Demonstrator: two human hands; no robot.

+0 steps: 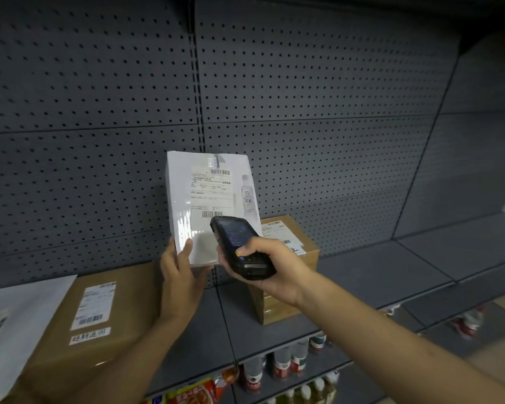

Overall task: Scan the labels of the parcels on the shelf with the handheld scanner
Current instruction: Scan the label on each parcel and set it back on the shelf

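- My left hand (pixel 179 275) holds the white parcel (pixel 210 205) upright by its lower left corner, thumb on the front face and the other fingers hidden behind it; the parcel is lifted above the shelf (pixel 362 275), close to the pegboard back panel (pixel 303 83).
- My right hand (pixel 270 265) is wrapped round the handheld scanner (pixel 239 246), thumb near the yellow key, with the scanner's head just below the lower barcode on the parcel's label (pixel 212 193).
- Risk: that one-corner pinch is thin, and the wrap looks glossy, so I judge the parcel could pivot or slip out.
- Risk: the label carries two barcodes, top and bottom; with the head this close to one of them I may read the wrong code, or none.
- Risk: glare on the shiny wrap near my thumb could spoil the read if it drifts onto the code.
- Risk: the small brown box (pixel 286 258) stands just behind my right hand near the shelf's front edge; a careless pull-back could knock it.
- The large brown box (pixel 99 322) and white mailer (pixel 15 330) lie at the shelf's left end, labels facing up.
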